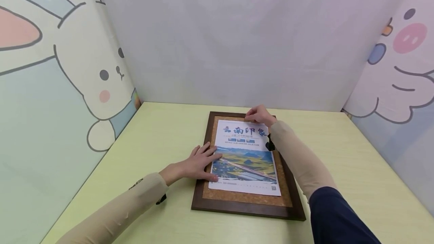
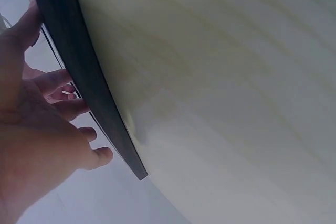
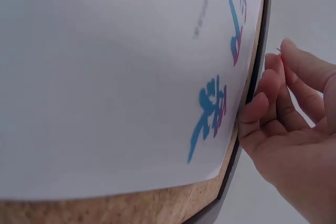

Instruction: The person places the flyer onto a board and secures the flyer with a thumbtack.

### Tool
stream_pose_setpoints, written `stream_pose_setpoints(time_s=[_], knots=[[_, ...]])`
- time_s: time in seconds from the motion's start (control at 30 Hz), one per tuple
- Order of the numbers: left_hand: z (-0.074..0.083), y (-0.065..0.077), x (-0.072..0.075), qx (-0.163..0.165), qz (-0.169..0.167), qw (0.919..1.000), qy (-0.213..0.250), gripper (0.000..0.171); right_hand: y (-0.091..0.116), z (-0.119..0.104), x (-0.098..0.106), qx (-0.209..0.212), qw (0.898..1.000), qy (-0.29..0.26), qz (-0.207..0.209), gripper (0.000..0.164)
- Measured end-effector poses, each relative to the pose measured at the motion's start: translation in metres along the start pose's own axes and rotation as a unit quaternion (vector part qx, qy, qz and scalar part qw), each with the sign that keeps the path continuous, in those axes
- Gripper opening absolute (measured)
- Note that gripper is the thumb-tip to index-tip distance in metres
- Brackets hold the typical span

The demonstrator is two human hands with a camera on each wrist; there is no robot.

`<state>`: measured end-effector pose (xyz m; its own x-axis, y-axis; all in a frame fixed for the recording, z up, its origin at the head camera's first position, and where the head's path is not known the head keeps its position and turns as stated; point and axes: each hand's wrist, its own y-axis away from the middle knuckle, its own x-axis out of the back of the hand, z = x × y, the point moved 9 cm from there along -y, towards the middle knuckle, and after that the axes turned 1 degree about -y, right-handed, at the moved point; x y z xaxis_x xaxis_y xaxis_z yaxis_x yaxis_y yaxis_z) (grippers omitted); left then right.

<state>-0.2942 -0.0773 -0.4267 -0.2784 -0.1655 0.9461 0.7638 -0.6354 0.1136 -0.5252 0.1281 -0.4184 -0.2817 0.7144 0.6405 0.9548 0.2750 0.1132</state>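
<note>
A printed poster [image 1: 245, 165] with blue lettering and a landscape picture lies on a cork board [image 1: 244, 198] in a dark brown frame [image 1: 249, 207]. Spread fingers of my left hand [image 1: 201, 163] rest on the poster's left edge, crossing the frame's left side; the left wrist view catches that hand [image 2: 47, 124] beside the frame's edge [image 2: 86, 66]. At the top of the board is my right hand [image 1: 260, 116]. In the right wrist view, this hand [image 3: 294, 129] pinches a small red push pin [image 3: 282, 59] between thumb and finger, its metal point showing above the frame.
The board lies on a pale yellow wood-grain table [image 1: 162, 134]. A plain light backdrop [image 1: 237, 48] stands behind it. Side panels carry a cartoon rabbit [image 1: 91, 67] on the left and a pink-nosed figure [image 1: 400, 67] on the right.
</note>
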Motion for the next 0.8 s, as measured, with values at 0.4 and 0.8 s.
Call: stream_pose_setpoints(time_s=[0.4,0.8], knots=[[0.000,0.000,0.000,-0.005,0.001,1.0000,-0.004,0.081,-0.002,-0.010,-0.014,0.004,0.999,0.032,-0.015,0.019],[-0.001,0.000,0.000,-0.001,0.001,1.0000,-0.007,0.081,0.001,-0.016,-0.023,0.027,0.998,0.053,-0.036,0.016]])
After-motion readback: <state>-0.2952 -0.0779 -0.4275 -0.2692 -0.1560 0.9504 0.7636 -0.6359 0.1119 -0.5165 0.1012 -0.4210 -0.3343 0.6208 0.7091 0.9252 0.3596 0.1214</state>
